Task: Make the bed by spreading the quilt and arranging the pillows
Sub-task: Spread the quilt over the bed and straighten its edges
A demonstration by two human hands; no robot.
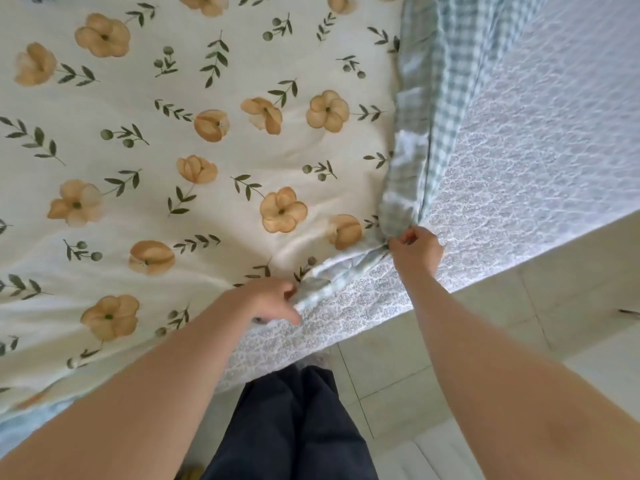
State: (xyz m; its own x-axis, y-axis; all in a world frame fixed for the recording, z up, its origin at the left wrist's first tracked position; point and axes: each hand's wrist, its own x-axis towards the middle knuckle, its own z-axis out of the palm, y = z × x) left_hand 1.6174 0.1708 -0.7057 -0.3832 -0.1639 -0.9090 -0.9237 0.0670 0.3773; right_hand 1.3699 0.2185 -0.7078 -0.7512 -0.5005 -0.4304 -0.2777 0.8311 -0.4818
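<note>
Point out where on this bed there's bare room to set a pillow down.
The wide floral top of the quilt lies bare, bordered right by its gingham edge. The lace-patterned mattress side is steep, not a resting place. The near corner is crowded: the left hand and right hand pinch the edge there.

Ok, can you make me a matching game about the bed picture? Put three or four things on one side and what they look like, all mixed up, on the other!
Things:
1. quilt
2. quilt's turned-up underside
3. mattress
4. trousers

Looks:
A. green and white checks
B. plain dark
C. cream with orange flowers and green leaves
D. pale, with a lacy flower pattern

Pairs: 1-C, 2-A, 3-D, 4-B
</note>
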